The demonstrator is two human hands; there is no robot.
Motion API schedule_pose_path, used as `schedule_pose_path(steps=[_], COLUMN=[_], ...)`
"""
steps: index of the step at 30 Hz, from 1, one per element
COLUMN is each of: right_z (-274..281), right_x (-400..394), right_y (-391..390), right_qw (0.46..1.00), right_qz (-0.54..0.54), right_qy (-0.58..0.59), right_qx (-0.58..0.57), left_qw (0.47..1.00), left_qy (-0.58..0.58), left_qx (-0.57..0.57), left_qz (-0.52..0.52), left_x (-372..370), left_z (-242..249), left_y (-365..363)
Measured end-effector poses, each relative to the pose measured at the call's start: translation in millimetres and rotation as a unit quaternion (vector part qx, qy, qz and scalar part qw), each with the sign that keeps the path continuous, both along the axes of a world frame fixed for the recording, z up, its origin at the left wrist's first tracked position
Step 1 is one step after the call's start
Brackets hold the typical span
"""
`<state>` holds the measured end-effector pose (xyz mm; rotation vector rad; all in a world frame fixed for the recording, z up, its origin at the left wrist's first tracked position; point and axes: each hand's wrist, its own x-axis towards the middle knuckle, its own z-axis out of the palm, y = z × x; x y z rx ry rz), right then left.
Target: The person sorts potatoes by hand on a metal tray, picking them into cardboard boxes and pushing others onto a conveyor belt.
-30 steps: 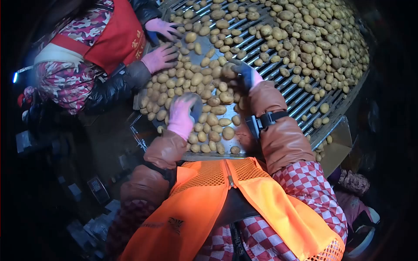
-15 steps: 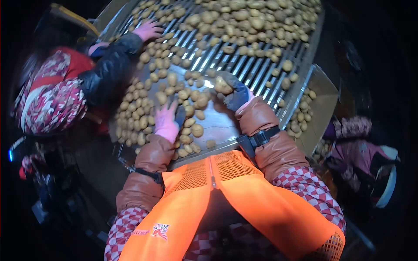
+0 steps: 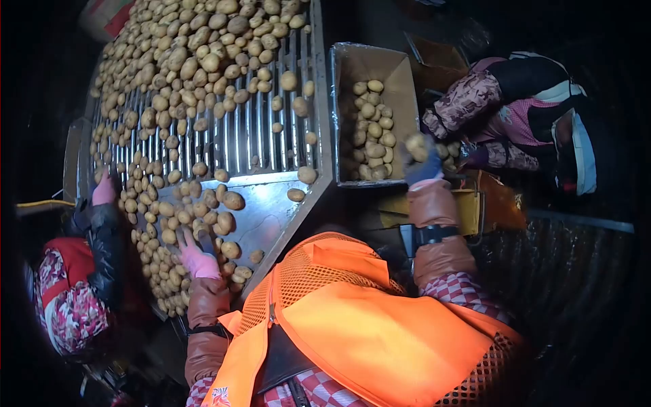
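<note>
The right hand (image 3: 422, 166) grips a potato (image 3: 416, 146) beside the cardboard box (image 3: 369, 64); the left hand (image 3: 195, 256) rests among potatoes on the metal tray (image 3: 271, 217), seemingly loosely open.

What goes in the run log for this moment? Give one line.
right hand: holds potato beside box | left hand: on potatoes on tray | co-worker's hand: at tray's far side

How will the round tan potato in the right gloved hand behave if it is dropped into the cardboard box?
The round tan potato looks firm, so it probably keeps its shape. Its rounded form suggests it may roll among the others in the cardboard box. The right gloved hand grips it without visible slipping.
</note>
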<state>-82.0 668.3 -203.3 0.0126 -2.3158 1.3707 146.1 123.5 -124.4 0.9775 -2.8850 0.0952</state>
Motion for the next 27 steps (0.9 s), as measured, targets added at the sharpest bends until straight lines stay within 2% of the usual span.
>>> schedule_pose_path(steps=[1, 2, 3, 5, 8, 10, 12, 13, 14, 15, 16, 17, 18, 19, 21, 23, 24, 25, 27], right_z=[-10, -22, -35, -41, -52, -35, 25, 37, 36, 36, 45, 50, 57, 64, 74, 67, 89, 111, 102], right_x=[7, 8, 9, 18, 28, 39, 49, 50, 48, 44, 43, 40, 41, 40, 40, 20, 19, 21, 7], right_y=[30, 63, 97, 153, 158, 132, 93, 73, 61, 43, 20, -3, -30, -53, -96, -130, -155, -175, -206], right_qw=[0.993, 0.953, 0.74, 0.66, 0.672, 0.693, 0.696, 0.698, 0.678, 0.676, 0.669, 0.658, 0.667, 0.681, 0.631, 0.562, 0.567, 0.574, 0.502], right_qz=[-0.052, 0.005, -0.076, -0.21, -0.203, -0.168, -0.101, -0.061, 0.004, 0.022, 0.064, 0.129, 0.157, 0.18, 0.267, 0.353, 0.326, 0.3, 0.368], right_qy=[0.078, -0.056, -0.095, -0.192, -0.226, -0.265, -0.318, -0.33, -0.318, -0.336, -0.344, -0.359, -0.377, -0.388, -0.424, -0.479, -0.51, -0.536, -0.55], right_qx=[0.076, -0.299, -0.661, -0.695, -0.676, -0.649, -0.636, -0.633, -0.663, -0.655, -0.655, -0.65, -0.623, -0.595, -0.592, -0.575, -0.559, -0.541, -0.557], left_qw=[0.999, 0.999, 0.999, 0.999, 0.999, 0.999, 1.0, 0.999, 0.999, 0.996, 1.0, 0.998, 0.995, 0.996, 0.992, 0.983, 0.99, 0.995, 0.997], left_qy=[-0.012, -0.025, -0.034, -0.035, -0.016, -0.025, -0.007, 0.023, 0.03, -0.084, 0.001, 0.003, -0.036, 0.022, 0.1, 0.101, 0.058, 0.035, -0.015], left_qx=[-0.034, -0.029, -0.027, -0.014, 0.008, 0.007, 0.013, 0.023, 0.029, -0.021, -0.004, 0.056, 0.092, 0.088, 0.053, 0.137, 0.05, 0.057, 0.076], left_qz=[-0.006, 0.0, 0.005, 0.015, 0.029, 0.028, 0.008, -0.017, -0.026, 0.013, -0.001, 0.026, 0.024, 0.015, -0.049, -0.066, -0.116, -0.074, 0.007], left_x=[1, 2, 2, -3, -1, -2, -3, -4, -3, -9, -6, -16, -26, -31, -28, -25, -14, 3, 45], left_z=[-7, -7, -8, -6, -2, 1, -1, -4, -2, 5, -10, 15, 26, 26, 25, 45, 51, 51, 49], left_y=[-6, -10, -12, -7, 0, 0, -4, -5, -4, 3, -6, 8, 8, 12, 20, 25, 18, 11, -14])
